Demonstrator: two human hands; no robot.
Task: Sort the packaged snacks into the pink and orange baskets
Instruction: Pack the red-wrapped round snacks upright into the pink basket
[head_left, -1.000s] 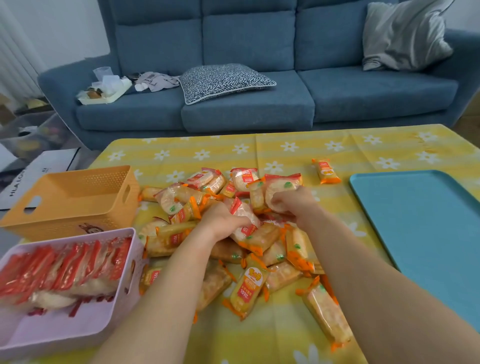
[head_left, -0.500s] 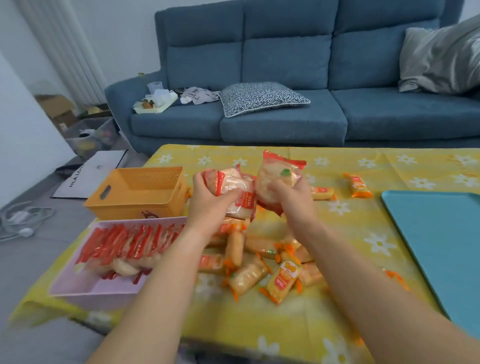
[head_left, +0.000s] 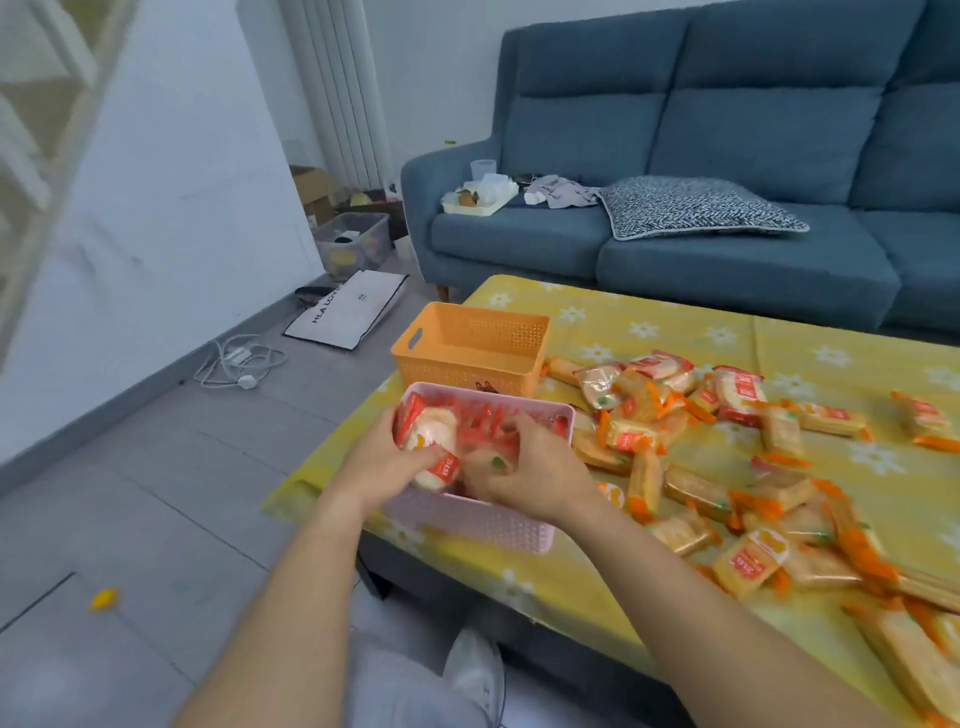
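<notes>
Blue sofa (head_left: 727, 156): stands past the far edge of the counter.

Counter (head_left: 675, 322): covered by a yellow cloth printed with white flowers.

Snack pile (head_left: 727, 467): a loose heap running from mid-counter to the near right edge, with a few strays toward the right edge. Two types noted:
- clear wrappers with red ends, holding round white crackers
- clear wrappers with orange ends, holding golden oblong crackers, some with a yellow-and-red label

Orange basket (head_left: 467, 358): perforated walls and a slot handle. It sits on the left edge, just beyond the pink one. Whether the two touch cannot be told.

Pink basket (head_left: 483, 525): perforated, at the near left corner. A row of red-ended packets (head_left: 483, 421) stands on edge inside, toward its far end.

Left hand (head_left: 379, 462): over the near left part of the pink basket. Its fingers are curled round a red-trimmed packet (head_left: 428, 441), which is tilted. A round white cracker shows through, with a red label at the lower end.

Right hand (head_left: 535, 478): just beside the left, over the basket's near end. Its fingers are bent down over a green-dotted packet (head_left: 488, 462); the tips are hidden. The packet is a clear wrapper with a pale round cracker and a small green mark.

The two held packets lie side by side; contact between them cannot be told.
</notes>
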